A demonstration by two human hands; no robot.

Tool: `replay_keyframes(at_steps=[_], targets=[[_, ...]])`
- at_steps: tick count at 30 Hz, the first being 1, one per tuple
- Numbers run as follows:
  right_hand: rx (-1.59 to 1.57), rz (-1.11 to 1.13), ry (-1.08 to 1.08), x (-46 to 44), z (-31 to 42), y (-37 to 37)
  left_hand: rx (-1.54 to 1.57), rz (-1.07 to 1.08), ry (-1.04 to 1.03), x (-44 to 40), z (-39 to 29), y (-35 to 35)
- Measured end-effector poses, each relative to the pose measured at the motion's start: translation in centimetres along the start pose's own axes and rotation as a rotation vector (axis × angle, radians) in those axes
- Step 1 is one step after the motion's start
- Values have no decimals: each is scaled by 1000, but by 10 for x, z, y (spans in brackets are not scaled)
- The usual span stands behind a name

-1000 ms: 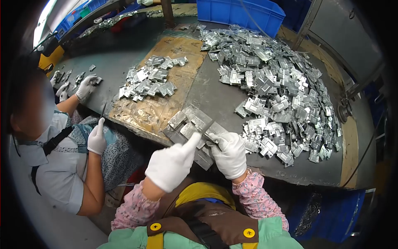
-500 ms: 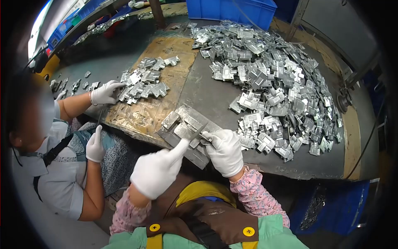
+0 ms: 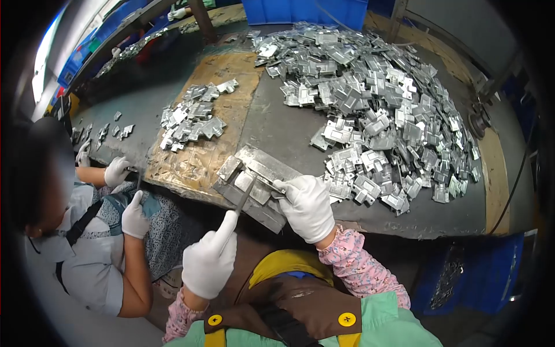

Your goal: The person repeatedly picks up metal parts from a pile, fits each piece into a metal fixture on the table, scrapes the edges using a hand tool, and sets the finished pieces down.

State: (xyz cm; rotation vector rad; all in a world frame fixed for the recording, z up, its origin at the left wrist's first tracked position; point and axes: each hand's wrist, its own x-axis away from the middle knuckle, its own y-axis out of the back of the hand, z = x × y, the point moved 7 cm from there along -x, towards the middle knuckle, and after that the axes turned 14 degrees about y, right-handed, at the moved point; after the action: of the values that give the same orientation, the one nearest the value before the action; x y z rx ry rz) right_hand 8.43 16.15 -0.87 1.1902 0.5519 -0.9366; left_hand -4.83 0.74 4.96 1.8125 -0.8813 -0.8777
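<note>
My left hand (image 3: 209, 257), in a white glove, is closed on a slim grey file (image 3: 245, 196). The file's far end lies over a silvery metal part (image 3: 259, 195) seated on a heavy metal block (image 3: 272, 164) at the table's front edge. My right hand (image 3: 306, 208), also gloved in white, is closed at the right side of that part. Its fingertips pinch the part's edge, and the fingers hide some of it.
A large heap of metal parts (image 3: 370, 104) covers the table's right side. A smaller pile (image 3: 193, 115) lies on the brown board (image 3: 231, 75). At left sits a co-worker, with a gloved hand (image 3: 135, 217) near the table edge. A blue bin (image 3: 306, 13) stands behind.
My left hand has drawn back toward my body with the file, showing more of it. My right hand stays by the block. The co-worker's hand has left the smaller pile.
</note>
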Motion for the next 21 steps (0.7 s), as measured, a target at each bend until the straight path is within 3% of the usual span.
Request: replay_keyframes(at_steps=[1, 4, 7, 12, 16, 17, 21], targets=[[-4, 10, -7, 1, -2, -2, 76, -51, -20, 2, -4, 5], [-2, -3, 36, -7, 3, 3, -20, 172, -12, 5, -27, -8], [32, 117, -9, -4, 0, -4, -37, 106, -94, -9, -43, -37], [8, 35, 6, -3, 2, 1, -83, 122, -146, 2, -43, -32], [-123, 56, -105, 3, -7, -10, -83, 136, -127, 4, -38, -35], [19, 109, -19, 0, 1, -6, -62, 120, -120, -5, -40, -38], [20, 30, 19, -3, 2, -1, -29, 125, -109, -13, -43, -37]])
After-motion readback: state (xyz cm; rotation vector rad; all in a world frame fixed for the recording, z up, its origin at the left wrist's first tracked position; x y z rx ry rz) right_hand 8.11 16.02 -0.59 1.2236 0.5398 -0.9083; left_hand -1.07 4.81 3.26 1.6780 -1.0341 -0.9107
